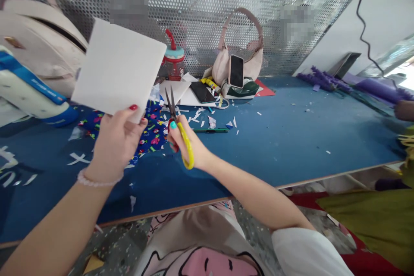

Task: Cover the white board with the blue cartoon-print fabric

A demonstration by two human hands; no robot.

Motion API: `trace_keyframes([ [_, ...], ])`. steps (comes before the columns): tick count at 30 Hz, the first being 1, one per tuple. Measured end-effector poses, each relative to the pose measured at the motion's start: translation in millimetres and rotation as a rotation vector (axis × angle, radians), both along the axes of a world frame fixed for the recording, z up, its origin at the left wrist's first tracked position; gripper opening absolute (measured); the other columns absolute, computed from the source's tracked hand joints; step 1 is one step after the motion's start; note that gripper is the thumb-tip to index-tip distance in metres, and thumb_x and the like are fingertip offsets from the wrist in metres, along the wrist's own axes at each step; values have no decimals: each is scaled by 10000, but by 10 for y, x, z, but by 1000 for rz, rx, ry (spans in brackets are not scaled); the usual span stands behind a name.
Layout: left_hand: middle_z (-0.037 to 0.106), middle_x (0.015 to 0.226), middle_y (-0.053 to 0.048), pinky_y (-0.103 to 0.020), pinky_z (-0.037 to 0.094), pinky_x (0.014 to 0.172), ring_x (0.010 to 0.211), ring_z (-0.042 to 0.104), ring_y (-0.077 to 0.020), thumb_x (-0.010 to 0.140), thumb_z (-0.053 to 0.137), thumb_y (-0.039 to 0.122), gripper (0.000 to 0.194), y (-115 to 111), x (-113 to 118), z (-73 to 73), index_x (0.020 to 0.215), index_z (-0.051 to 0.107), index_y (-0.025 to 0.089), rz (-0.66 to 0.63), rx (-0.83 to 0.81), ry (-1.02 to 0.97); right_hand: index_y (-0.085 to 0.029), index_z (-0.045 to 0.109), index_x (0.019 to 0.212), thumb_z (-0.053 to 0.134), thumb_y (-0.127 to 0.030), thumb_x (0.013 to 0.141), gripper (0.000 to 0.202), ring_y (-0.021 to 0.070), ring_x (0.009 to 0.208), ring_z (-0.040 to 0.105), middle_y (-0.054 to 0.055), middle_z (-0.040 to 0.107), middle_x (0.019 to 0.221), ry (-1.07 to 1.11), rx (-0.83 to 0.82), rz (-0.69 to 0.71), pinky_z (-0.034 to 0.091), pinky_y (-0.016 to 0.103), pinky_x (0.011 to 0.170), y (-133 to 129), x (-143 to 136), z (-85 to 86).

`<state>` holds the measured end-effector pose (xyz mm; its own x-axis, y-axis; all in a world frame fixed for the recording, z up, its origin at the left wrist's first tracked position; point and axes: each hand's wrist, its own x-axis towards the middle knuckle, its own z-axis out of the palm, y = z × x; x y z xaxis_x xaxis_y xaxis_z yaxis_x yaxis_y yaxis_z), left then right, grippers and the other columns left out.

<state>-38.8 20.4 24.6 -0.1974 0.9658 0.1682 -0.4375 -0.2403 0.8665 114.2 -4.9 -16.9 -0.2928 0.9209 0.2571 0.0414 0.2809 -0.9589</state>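
A square white sheet of paper (119, 67) is held up over the table by my left hand (116, 142), which pinches its lower edge between thumb and fingers. Just to the right, my right hand (184, 140) grips a pair of scissors (186, 146) with yellow handles and some red. Their dark blades point away from me, slightly parted, with no paper between them. Beneath and behind the paper lies a dark blue patterned cloth or sheet (153, 131). A green pencil or pen (213, 130) rests on the table right of the scissors.
White paper scraps (79, 158) litter the blue table (284, 138). At the back stand a red-strawed cup (174, 62), a pink handbag (255, 64) and a propped phone (236, 71). A pale backpack (39, 30) fills the left, purple flowers (318, 79) lie right, and another person's hand (404, 110) shows far right.
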Motion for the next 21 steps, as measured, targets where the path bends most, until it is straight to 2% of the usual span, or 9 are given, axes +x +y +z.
trace_keyframes([
  [3, 623, 667, 43, -233, 429, 567, 628, 530, -95, 704, 592, 69, 136, 209, -264, 105, 708, 598, 204, -79, -80, -19, -260, 295, 874, 414, -728, 891, 484, 94, 536, 368, -83, 355, 661, -118, 7, 362, 364, 249, 509, 142, 351, 193],
  [5, 595, 600, 23, -225, 390, 512, 573, 497, -88, 701, 551, 71, 120, 294, -406, 141, 676, 586, 183, -162, -141, 63, -241, 365, 890, 485, -724, 862, 499, 82, 537, 333, -81, 364, 663, -263, 17, 480, 321, 234, 489, 203, 607, 337],
  [8, 601, 586, -12, -235, 378, 469, 536, 491, -106, 677, 539, 41, 182, 331, -505, 120, 762, 654, 152, -256, -198, 148, -222, 398, 944, 479, -713, 872, 502, 85, 568, 350, -64, 394, 699, -389, 22, 547, 340, 235, 516, 248, 930, 494],
  [11, 662, 654, -40, -242, 433, 474, 562, 538, -130, 660, 583, 63, 220, 298, -475, 54, 830, 693, 148, -336, -239, 207, -194, 448, 913, 467, -705, 882, 512, 94, 634, 376, -31, 421, 755, -610, 88, 549, 350, 239, 555, 287, 1146, 538],
  [13, 688, 706, -58, -234, 436, 449, 563, 556, -137, 639, 624, 88, 227, 260, -411, 11, 843, 703, 148, -387, -258, 233, -175, 480, 866, 446, -728, 875, 554, 104, 667, 369, -18, 437, 758, -748, 137, 532, 342, 248, 588, 316, 1231, 513],
  [15, 686, 695, -68, -219, 413, 408, 540, 552, -138, 604, 680, 115, 223, 221, -337, -25, 825, 706, 143, -436, -275, 254, -159, 512, 835, 399, -757, 872, 610, 110, 671, 376, -2, 470, 753, -822, 114, 538, 339, 255, 596, 334, 1271, 459],
  [18, 693, 706, -69, -214, 423, 392, 527, 562, -147, 529, 746, 144, 290, 179, -243, -81, 817, 710, 153, -488, -308, 272, -151, 536, 803, 409, -778, 849, 642, 114, 668, 400, 17, 510, 756, -839, 58, 565, 347, 261, 600, 326, 1264, 371],
  [21, 708, 757, -64, -217, 461, 432, 571, 597, -163, 518, 773, 174, 323, 171, -191, -146, 835, 714, 179, -544, -345, 286, -157, 539, 775, 452, -763, 839, 615, 116, 668, 422, 23, 527, 759, -814, 29, 604, 356, 259, 599, 286, 1224, 323],
])
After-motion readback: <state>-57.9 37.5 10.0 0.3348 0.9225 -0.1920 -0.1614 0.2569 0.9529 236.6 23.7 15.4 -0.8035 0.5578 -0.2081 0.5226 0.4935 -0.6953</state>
